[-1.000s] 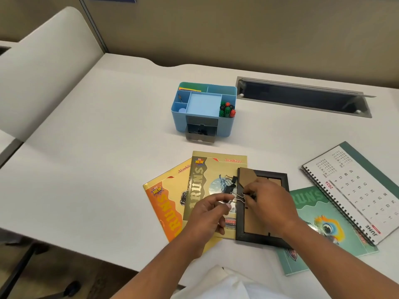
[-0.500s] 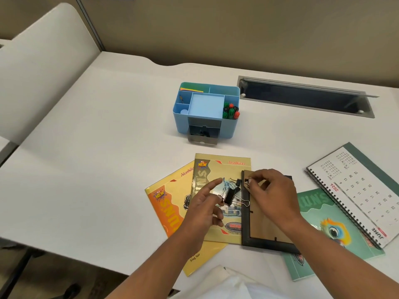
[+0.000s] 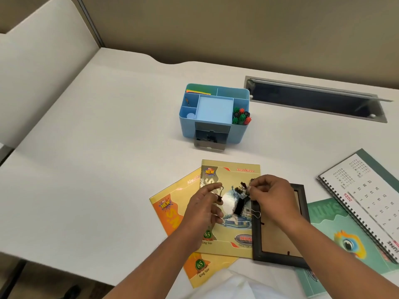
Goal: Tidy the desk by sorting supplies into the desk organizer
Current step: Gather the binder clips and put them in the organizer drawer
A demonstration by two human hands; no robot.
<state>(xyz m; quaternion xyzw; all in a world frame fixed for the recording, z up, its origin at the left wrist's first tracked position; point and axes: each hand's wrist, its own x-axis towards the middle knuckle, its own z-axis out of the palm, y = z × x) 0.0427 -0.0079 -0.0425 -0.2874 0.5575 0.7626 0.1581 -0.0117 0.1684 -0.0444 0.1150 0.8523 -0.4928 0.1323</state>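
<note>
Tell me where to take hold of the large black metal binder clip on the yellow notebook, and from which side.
Pinch the large black binder clip by its silver wire loop, coming from above on the picture-frame side. The loop sticks out clear of the body toward the dark picture frame, while the right hand crowds its upper end.

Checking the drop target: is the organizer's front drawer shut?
No, the drawer at the front of the desk organizer is pulled out, with dark clips visible inside.
</note>
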